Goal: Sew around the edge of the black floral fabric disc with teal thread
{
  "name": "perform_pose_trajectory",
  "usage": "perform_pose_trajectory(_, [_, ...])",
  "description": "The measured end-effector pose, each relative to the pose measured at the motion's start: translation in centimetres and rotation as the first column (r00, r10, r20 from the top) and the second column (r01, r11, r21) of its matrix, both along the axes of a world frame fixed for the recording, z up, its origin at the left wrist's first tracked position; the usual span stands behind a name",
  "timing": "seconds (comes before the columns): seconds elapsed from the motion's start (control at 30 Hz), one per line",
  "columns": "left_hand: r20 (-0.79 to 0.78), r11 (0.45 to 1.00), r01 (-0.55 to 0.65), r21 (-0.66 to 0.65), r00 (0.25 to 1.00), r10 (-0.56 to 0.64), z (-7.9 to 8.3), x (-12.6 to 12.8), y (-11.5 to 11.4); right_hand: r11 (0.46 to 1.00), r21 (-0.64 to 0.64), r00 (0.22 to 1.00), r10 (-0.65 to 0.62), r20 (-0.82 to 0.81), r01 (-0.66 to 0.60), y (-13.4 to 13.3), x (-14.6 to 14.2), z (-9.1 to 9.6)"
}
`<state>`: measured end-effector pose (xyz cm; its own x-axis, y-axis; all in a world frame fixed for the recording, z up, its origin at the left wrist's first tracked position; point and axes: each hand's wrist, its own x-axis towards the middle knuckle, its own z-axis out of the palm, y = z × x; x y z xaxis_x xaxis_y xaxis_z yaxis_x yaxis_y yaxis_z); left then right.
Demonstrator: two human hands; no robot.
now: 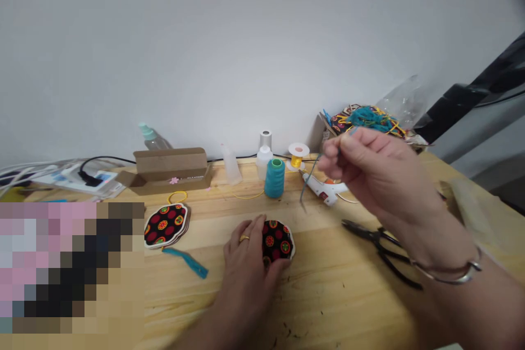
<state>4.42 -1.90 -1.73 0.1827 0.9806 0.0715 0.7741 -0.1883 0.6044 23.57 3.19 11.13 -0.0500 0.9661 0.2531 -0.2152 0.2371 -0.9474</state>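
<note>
My left hand point(246, 262) rests on the wooden table point(328, 295), fingers curled round a small patterned fabric piece point(279, 240), black with red and orange dots. My right hand point(369, 169) is raised above the table to the right, fingertips pinched on a thin teal thread point(309, 178) that hangs down from them. A metal bangle sits on my right wrist. A teal thread spool point(274, 178) stands just beyond the fabric piece.
A stack of similar patterned pieces point(166, 224) lies to the left, a teal strip point(186, 261) beside it. Black pliers point(381, 246), a glue gun point(324, 190), a yellow spool point(297, 159), white bottles, a cardboard box point(170, 169) and a tangle of yarn point(369, 118) line the back.
</note>
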Motion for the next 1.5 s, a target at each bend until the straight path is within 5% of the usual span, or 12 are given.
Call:
perform_pose_trajectory(0.27, [-0.111, 0.995, 0.031, -0.093, 0.993, -0.042, 0.0, 0.1, -0.1, 0.955, 0.211, 0.966, -0.234, 0.108, 0.207, 4.5, 0.5, 5.7])
perform_pose_trajectory(0.53, [-0.107, 0.996, 0.029, -0.089, 0.994, -0.038, -0.1, 0.1, -0.1, 0.9, 0.412, 0.983, -0.178, 0.046, 0.144, 7.2, -1.6, 11.2])
perform_pose_trajectory(0.63, [-0.038, 0.999, 0.008, -0.041, 0.999, -0.009, -0.2, 0.1, -0.1, 0.876, 0.461, 0.982, -0.182, 0.044, 0.142, 7.1, -3.2, 13.2])
perform_pose_trajectory(0.73, [0.19, 0.998, -0.03, 0.046, 0.981, 0.021, 0.6, 0.0, -0.2, 0.864, 0.49, 0.989, -0.146, 0.023, 0.116, 6.1, -5.1, 13.9])
perform_pose_trajectory(0.83, [0.583, 0.991, 0.076, -0.111, 0.812, 0.003, 1.7, -0.3, -0.5, 0.875, 0.482, 0.987, -0.104, 0.124, 0.032, 4.0, -6.9, 12.2])
perform_pose_trajectory(0.93, [0.868, 0.83, 0.39, -0.399, 0.452, 0.205, 2.6, -0.7, -0.8, 0.894, 0.441, 0.946, -0.068, 0.316, -0.083, 1.5, -8.0, 8.1])
perform_pose_trajectory(1.0, [0.917, 0.718, 0.572, -0.396, 0.216, 0.334, 3.0, -0.9, -0.9, 0.886, 0.423, 0.867, -0.053, 0.496, -0.188, 0.0, -8.2, 4.6])
perform_pose_trajectory(1.1, [0.9, 0.621, 0.717, -0.316, 0.019, 0.436, 3.5, -0.9, -0.7, 0.894, 0.331, 0.739, -0.001, 0.674, -0.301, -1.3, -7.9, -0.4])
perform_pose_trajectory(1.2, [0.846, 0.556, 0.776, -0.296, -0.057, 0.53, 3.7, -0.7, -0.3, 0.88, 0.308, 0.672, 0.017, 0.741, -0.362, -2.0, -7.0, -4.1])
perform_pose_trajectory(1.33, [0.786, 0.483, 0.798, -0.36, -0.019, 0.618, 3.2, -0.5, 0.1, 0.83, 0.412, 0.588, -0.131, 0.798, -0.374, -2.9, -5.6, -6.8])
perform_pose_trajectory(1.5, [0.732, 0.481, 0.754, -0.448, 0.001, 0.681, 2.2, -0.5, 0.4, 0.804, 0.516, 0.545, -0.302, 0.782, -0.296, -4.0, -4.9, -8.9])
